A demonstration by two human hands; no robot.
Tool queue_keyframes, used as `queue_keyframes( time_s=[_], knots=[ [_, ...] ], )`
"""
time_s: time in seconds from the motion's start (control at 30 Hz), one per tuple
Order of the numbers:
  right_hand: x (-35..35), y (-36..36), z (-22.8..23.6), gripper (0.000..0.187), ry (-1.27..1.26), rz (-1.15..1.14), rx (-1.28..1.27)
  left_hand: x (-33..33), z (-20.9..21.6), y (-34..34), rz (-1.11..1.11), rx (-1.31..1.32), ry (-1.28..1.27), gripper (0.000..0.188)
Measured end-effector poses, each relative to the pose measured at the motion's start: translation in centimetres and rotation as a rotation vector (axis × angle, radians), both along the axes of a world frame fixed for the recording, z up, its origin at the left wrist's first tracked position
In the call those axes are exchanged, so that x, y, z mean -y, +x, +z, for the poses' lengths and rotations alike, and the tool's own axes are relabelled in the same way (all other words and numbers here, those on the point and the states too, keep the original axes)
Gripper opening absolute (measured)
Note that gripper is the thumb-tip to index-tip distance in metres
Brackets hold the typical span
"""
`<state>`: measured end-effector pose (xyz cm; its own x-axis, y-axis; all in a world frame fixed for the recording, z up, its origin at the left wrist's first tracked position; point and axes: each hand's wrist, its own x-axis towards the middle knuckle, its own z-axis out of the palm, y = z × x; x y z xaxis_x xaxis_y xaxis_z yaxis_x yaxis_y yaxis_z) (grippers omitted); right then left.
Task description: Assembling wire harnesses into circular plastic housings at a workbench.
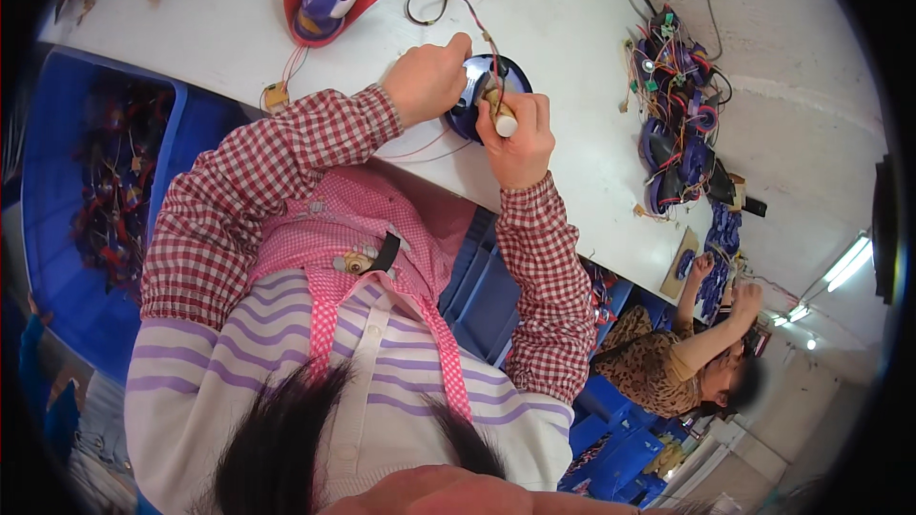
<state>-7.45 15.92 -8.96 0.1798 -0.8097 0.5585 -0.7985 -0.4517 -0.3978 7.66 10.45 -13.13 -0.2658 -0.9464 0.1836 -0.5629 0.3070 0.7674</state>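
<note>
A round, glossy dark purple shell (471,92) with wires running into it rests on the white worktable, between my two hands. My left hand (429,81) is curled closed at the shell's left edge; what its fingers hold, if anything, is hidden. Over the shell's lower right side, my right hand (518,138) is closed around a short cream cylinder (506,124), its round end showing between thumb and fingers. Red and black wires (489,38) rise from the shell to a loose loop farther back on the table.
A red, purple and white winged toy part (329,4) lies at the back left. Wired purple and black parts (679,124) are heaped along the right edge. Blue bins (57,257) with wired parts stand at the left and below. A co-worker (658,362) sits at the far right.
</note>
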Motion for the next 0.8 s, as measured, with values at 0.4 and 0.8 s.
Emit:
queue_keyframes(
  time_s=[0.4, 0.8],
  knots=[
    [1.1, 0.2, 0.6, 0.015, 0.256, -0.048, 0.095, 0.1, -0.4, -0.5, 0.056, 0.002, 0.003, 0.016],
    [1.5, -1.1, 0.1, 0.015, 0.226, -0.079, 0.039, -1.7, 2.2, 1.3, 0.022, 0.03, -0.041, 0.018]
  ],
)
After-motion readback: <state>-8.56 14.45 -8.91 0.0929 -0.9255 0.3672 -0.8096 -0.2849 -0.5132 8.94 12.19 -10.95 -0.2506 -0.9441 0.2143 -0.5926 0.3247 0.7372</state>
